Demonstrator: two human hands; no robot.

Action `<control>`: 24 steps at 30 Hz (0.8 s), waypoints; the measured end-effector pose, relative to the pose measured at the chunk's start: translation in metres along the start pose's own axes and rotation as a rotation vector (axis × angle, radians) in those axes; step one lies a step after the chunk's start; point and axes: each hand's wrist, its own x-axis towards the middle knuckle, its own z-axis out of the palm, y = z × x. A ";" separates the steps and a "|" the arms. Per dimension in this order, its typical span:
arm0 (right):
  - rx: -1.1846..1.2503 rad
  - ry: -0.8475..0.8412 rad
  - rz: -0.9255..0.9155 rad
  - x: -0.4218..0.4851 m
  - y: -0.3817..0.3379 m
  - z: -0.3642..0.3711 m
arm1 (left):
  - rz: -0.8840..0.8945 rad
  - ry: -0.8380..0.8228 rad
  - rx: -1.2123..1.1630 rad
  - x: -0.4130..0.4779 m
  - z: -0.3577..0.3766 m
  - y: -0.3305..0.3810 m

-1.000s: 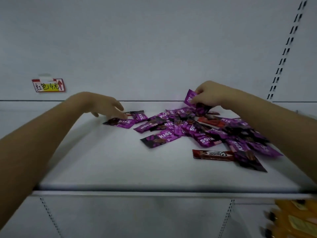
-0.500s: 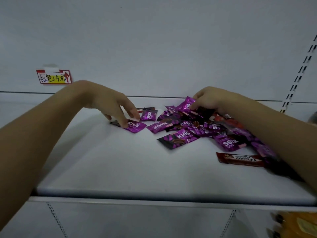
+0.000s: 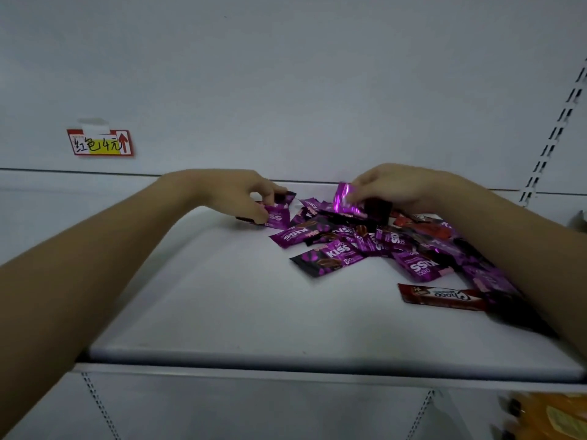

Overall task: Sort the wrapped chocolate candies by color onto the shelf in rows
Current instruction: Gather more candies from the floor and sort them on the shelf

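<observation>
Head cam has both your hands up at the back of the shelf [image 3: 222,312], working the candy pile [image 3: 374,242] from either end.

Your left hand [image 3: 241,195] is at the pile's left edge, fingers curled down and pinched on a purple candy [image 3: 279,215]. That one's tipped up against your fingertips, with its lower end about at the shelf. A couple of dark wrappers sit just behind and beside it, partly hidden by your fingers.

Your right hand [image 3: 394,188] is over the back middle of the pile, fingers closed on a shiny purple wrapper [image 3: 344,200] that's lifted clear of the rest and a bit blurred. Your right forearm runs across the right side of the heap, so whatever's under it is hidden.

Between the two hands and toward you, the purple Kiss candies lie loose and overlapping, some face up, some upside down. A few red wrappers [image 3: 425,227] poke out at the back right, just beside your right wrist. One red Choco bar [image 3: 441,296] lies flat on its own at the near right edge of the pile, touching the dark wrappers next to your forearm.

Front left half of the shelf is bare white. A red price tag [image 3: 99,142] is stuck on the back wall, well to the left.
</observation>
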 end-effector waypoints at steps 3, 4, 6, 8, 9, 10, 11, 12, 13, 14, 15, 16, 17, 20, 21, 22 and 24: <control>-0.194 -0.062 0.013 0.002 -0.003 0.010 | -0.005 -0.022 0.098 0.000 0.006 0.004; -0.206 -0.059 0.009 0.003 -0.004 0.010 | 0.013 -0.007 0.124 0.001 0.008 0.004; -0.193 -0.049 -0.004 0.004 -0.004 0.010 | 0.008 0.008 0.153 0.001 0.008 0.006; -0.183 0.004 -0.046 0.002 -0.004 0.011 | -0.036 -0.004 0.123 0.000 0.008 0.006; -0.174 0.036 -0.073 0.002 -0.005 0.012 | -0.059 -0.006 0.113 0.000 0.008 0.005; -0.156 0.050 -0.090 0.001 -0.006 0.012 | -0.072 0.000 0.113 0.000 0.009 0.003; -0.150 0.046 -0.092 -0.001 -0.007 0.013 | -0.078 0.006 0.114 0.000 0.010 0.002; -0.170 0.041 -0.087 -0.001 -0.008 0.013 | -0.081 0.019 0.124 0.001 0.011 0.000; -0.204 0.042 -0.078 -0.001 -0.007 0.013 | -0.078 0.035 0.148 0.002 0.012 -0.001; -0.219 0.052 -0.074 0.000 -0.007 0.013 | -0.073 0.070 0.182 0.003 0.011 -0.001; -0.198 0.086 -0.084 0.001 -0.007 0.012 | -0.066 0.129 0.193 0.004 0.011 -0.001; -0.139 0.141 -0.099 0.001 -0.007 0.011 | -0.051 0.205 0.160 0.004 0.009 -0.001; -0.051 0.200 -0.107 0.001 -0.008 0.009 | -0.037 0.283 0.053 0.005 0.009 0.001; 0.283 0.240 -0.065 0.000 -0.007 -0.004 | 0.013 0.418 -0.465 0.008 0.014 0.011; 0.367 0.199 -0.029 -0.001 -0.007 -0.008 | 0.023 0.426 -0.604 0.011 0.017 0.018; 0.428 0.141 0.010 -0.002 -0.005 -0.012 | 0.022 0.418 -0.718 0.015 0.019 0.024; 0.471 -0.002 0.074 -0.005 -0.002 -0.016 | -0.011 0.386 -0.874 0.021 0.022 0.036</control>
